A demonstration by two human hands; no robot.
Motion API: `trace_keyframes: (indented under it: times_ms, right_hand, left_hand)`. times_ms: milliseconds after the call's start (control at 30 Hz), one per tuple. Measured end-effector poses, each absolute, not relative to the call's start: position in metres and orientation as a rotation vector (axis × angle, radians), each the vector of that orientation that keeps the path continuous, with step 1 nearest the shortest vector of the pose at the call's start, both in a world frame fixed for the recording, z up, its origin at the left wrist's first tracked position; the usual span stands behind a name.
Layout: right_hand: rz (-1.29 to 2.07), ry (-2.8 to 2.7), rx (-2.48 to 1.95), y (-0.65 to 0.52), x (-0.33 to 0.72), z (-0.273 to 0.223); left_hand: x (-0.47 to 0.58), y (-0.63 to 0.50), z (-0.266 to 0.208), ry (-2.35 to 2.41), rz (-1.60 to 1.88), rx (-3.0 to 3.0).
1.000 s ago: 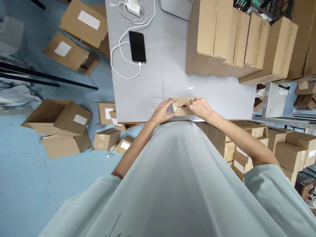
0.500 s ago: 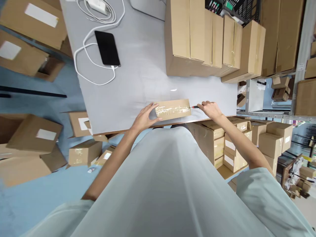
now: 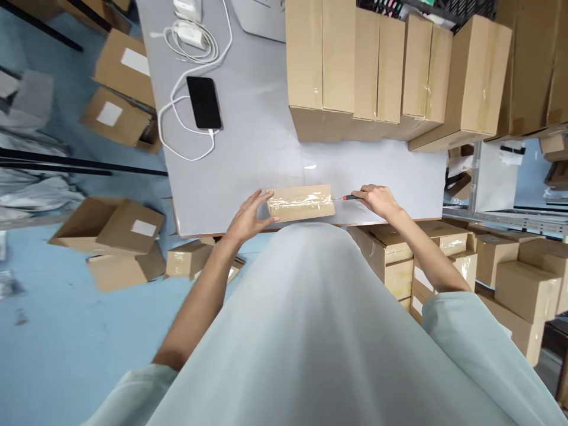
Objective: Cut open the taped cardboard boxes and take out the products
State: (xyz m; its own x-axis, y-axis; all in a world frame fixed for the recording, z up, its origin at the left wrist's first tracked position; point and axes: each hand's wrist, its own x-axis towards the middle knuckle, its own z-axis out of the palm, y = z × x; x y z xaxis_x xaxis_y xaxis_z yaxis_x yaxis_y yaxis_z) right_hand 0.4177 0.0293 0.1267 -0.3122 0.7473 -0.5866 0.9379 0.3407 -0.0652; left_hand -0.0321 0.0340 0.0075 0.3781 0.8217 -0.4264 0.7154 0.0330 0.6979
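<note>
A small cardboard box (image 3: 302, 203) with shiny clear tape along its top lies at the table's front edge. My left hand (image 3: 245, 220) grips the box's left end, thumb on the near side and fingers on the far side. In my right hand (image 3: 377, 200) is a slim screwdriver-like tool (image 3: 349, 197) with a red and black handle. Its thin metal shaft points left and reaches the box's right end. Whether the tip goes into the tape or only touches it, I cannot tell.
Tall cardboard boxes (image 3: 322, 65) stand in a row along the table's back right. A black phone (image 3: 204, 102) on a white cable (image 3: 189, 158) lies at the left, below a grey laptop corner (image 3: 261, 18). More boxes (image 3: 399, 260) are stacked under the table's right side; open boxes (image 3: 128, 228) lie on the floor.
The view has shifted, so the surroundings appear moved. The tool's handle sits slightly farther from the box's right end, with more of its shaft showing. My left hand still holds the box.
</note>
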Motion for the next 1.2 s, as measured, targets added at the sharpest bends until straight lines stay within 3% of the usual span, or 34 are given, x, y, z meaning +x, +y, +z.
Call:
trace_keyframes:
  times_ms: [167,333,500,667,967,1200]
  right_hand:
    - [-0.738,2.222,1.707,0.016,0.456,0.1]
    - [-1.225,2.083,2.381,-0.009,0.476,0.055]
    - [-1.728,1.696,2.78,-0.035,0.45,0.02]
    - [-2.043,1.333,2.974,-0.054,0.429,0.024]
    - [-1.894,1.307,3.282,-0.059,0.422,0.083]
    - [-1.776,1.504,3.327,-0.04,0.395,0.11]
  left_hand:
    - [-0.013,0.04,0.036,1.531,-0.069,1.803]
    - [0.07,0.041,0.063,1.492,-0.235,2.044]
    - [0.168,0.041,0.06,1.226,-0.275,2.2]
    - [0.181,0.051,0.052,1.224,-0.155,2.235]
    - [0.143,0.063,0.093,1.221,0.4,2.03]
    - [0.12,0.048,0.051,1.25,0.464,1.797]
